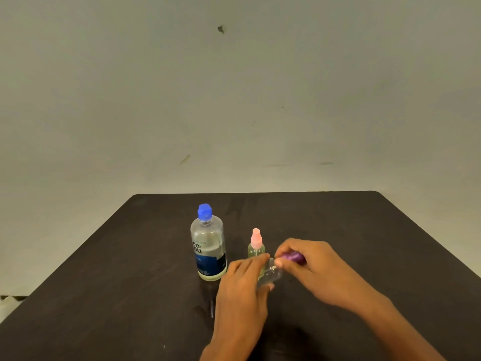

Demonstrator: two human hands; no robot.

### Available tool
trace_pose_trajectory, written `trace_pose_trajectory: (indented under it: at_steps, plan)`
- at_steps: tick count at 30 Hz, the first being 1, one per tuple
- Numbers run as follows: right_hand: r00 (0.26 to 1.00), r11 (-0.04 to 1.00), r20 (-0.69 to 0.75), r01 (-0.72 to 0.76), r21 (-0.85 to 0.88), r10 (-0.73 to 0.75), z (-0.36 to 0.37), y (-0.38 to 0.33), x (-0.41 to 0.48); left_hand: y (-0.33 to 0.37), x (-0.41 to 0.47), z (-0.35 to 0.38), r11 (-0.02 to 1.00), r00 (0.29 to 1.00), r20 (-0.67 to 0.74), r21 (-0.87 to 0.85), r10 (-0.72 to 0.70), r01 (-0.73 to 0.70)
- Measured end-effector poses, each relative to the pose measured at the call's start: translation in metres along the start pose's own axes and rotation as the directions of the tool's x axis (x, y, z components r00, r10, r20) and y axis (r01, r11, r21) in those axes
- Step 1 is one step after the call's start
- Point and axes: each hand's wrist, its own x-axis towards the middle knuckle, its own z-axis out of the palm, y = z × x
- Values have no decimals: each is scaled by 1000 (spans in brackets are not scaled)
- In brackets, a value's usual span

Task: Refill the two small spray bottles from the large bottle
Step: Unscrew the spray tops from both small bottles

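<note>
A large clear bottle with a blue cap and a dark blue label stands upright on the dark table. Just right of it stands a small spray bottle with a pink top. In front of that one, my left hand grips the clear body of a second small spray bottle, tilted to the right. My right hand pinches its purple spray top between fingers and thumb. Whether the top is off the bottle's neck is hidden by my fingers.
The table's far edge meets a plain pale wall. A wet streak lies on the table in front of the large bottle. The table's left edge slants down to the lower left.
</note>
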Motion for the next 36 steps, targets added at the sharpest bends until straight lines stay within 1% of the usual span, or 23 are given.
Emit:
trace_pose_trajectory:
  at_steps: [2, 4, 6, 8, 11, 13, 16, 18, 20, 21, 23, 25, 27, 30, 32, 34, 36]
  plan:
    - [999, 997, 43, 28, 70, -31, -1, 0, -1, 0, -1, -3, 1000, 1000, 3, -12, -4, 4]
    - [999, 994, 46, 20, 112, -25, -2, 0, -1, 3, -1, -5, 999, 999, 43, -37, -15, 16]
    - [999, 997, 31, -17, 78, 15, -2, -4, -1, 3, 0, -5, 999, 999, 48, -46, -1, 3]
    - [999, 1000, 29, -22, 19, 22, -1, -5, 0, 7, 1, -9, 998, 998, 65, -57, -11, 15]
    - [999, 996, 50, 11, 87, -15, -6, -5, -2, 4, 2, -11, 997, 995, 97, -67, -34, 41]
    - [999, 992, 47, 22, 124, -28, -16, -3, -3, 0, 1, -12, 992, 990, 115, -92, -78, 89]
    - [999, 985, -35, 11, 172, -5, -33, 8, -5, -4, -1, -12, 972, 976, 131, -132, -175, 192]
    - [994, 971, -102, -5, 241, 31, -43, 21, -7, -5, -1, -11, 954, 964, 133, -163, -232, 252]
    - [981, 957, -166, -52, 284, 103, -46, 37, -10, -7, -1, -9, 938, 955, 131, -191, -267, 289]
    - [967, 956, -204, -94, 279, 154, -45, 47, -10, -7, 0, -7, 932, 951, 130, -202, -280, 302]
    - [920, 958, -287, -217, 189, 266, -33, 67, -9, -7, 1, -4, 919, 945, 132, -226, -298, 322]
    - [868, 932, -347, -355, 70, 356, -17, 87, -8, -5, 2, 1, 911, 944, 140, -251, -300, 327]
    - [851, 907, -362, -420, -36, 380, -3, 103, -8, 0, 4, 8, 904, 943, 153, -274, -296, 329]
    - [875, 890, -320, -427, -160, 362, 11, 116, -9, 9, 9, 19, 906, 945, 181, -280, -273, 316]
    - [879, 870, -323, -434, -234, 351, 17, 119, -9, 13, 13, 24, 906, 943, 198, -282, -267, 315]
    - [873, 855, -341, -445, -268, 348, 20, 119, -9, 14, 15, 32, 906, 943, 197, -281, -267, 315]
    - [867, 855, -359, -448, -260, 346, 22, 119, -9, 15, 16, 39, 901, 936, 199, -272, -289, 337]
